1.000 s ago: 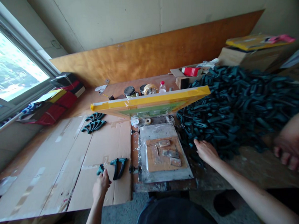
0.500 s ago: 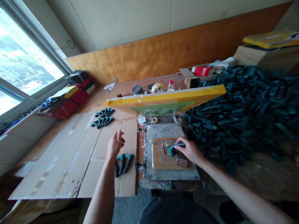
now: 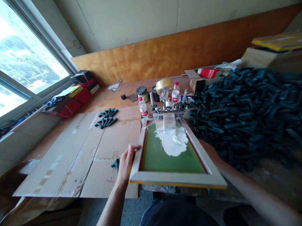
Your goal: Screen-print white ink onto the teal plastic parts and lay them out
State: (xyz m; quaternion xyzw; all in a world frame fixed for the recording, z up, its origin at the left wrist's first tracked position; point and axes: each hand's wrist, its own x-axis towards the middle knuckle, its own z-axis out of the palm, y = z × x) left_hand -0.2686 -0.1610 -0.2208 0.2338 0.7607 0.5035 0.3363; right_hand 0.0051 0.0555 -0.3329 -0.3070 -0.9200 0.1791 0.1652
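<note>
1. The silkscreen frame (image 3: 175,180) lay lowered in front of the person, its far rail in metal hinge clamps (image 3: 168,109), with white ink (image 3: 171,142) spread on its green mesh (image 3: 160,162).
2. The left hand (image 3: 127,164) was closed around the frame's left rail.
3. The right hand lay hidden beyond the frame's right rail, so its state could not be told; only the right forearm (image 3: 244,189) showed.
4. Just left of the left hand, a teal plastic piece (image 3: 115,164) lay on cardboard (image 3: 67,156).
5. Far right of that hand rose a heap of dark teal plastic pieces (image 3: 251,118).
6. Ahead of it, a tape roll (image 3: 164,85) and a water bottle (image 3: 143,107) stood on the wooden surface (image 3: 102,101).
</note>
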